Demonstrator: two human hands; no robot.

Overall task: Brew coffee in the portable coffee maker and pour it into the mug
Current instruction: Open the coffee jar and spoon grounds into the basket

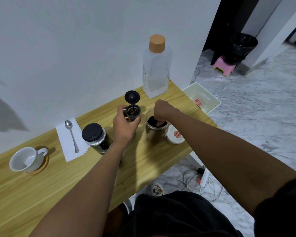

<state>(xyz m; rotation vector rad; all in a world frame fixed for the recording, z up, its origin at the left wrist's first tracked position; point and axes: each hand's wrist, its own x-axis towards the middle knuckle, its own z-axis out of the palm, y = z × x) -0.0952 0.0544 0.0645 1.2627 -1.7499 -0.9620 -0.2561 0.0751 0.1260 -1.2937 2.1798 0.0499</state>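
Fingers [120, 108] and thumb of the left hand [125, 127] curl round a small black filter basket [133, 113], holding it upright just above the table, its hinged lid [132, 97] flipped back and standing open. Beside it, the right hand [162, 110] is bent down at the wrist with its fingertips [159, 123] dipped into the mouth of a clear jar [155, 132] of dark coffee grounds [151, 120]. Whether those fingers grip anything inside the jar cannot be told. The jar's white lid [175, 135] lies flat against its right side.

Left of the left wrist stands a dark canister [96, 138] with a black top. Further left, a metal spoon [72, 135] lies on a white napkin [67, 147]. At the far left, the white mug [24, 159] sits on a round wooden coaster [41, 165]. At the back, near the wall, a clear water bottle [156, 72] with a tan cap stands upright.

All of this rests on a narrow light-wood table [24, 194] pushed against a plain white wall [75, 48]. A white plastic bin [210, 101] sits just past the table's right end. The floor [255, 108] is grey marble-patterned, with a white power strip [206, 177] and tangled cables under the table's edge. Well beyond, by a dark doorway, a pink stool [224, 65] stands in front of a black waste bin [243, 47].
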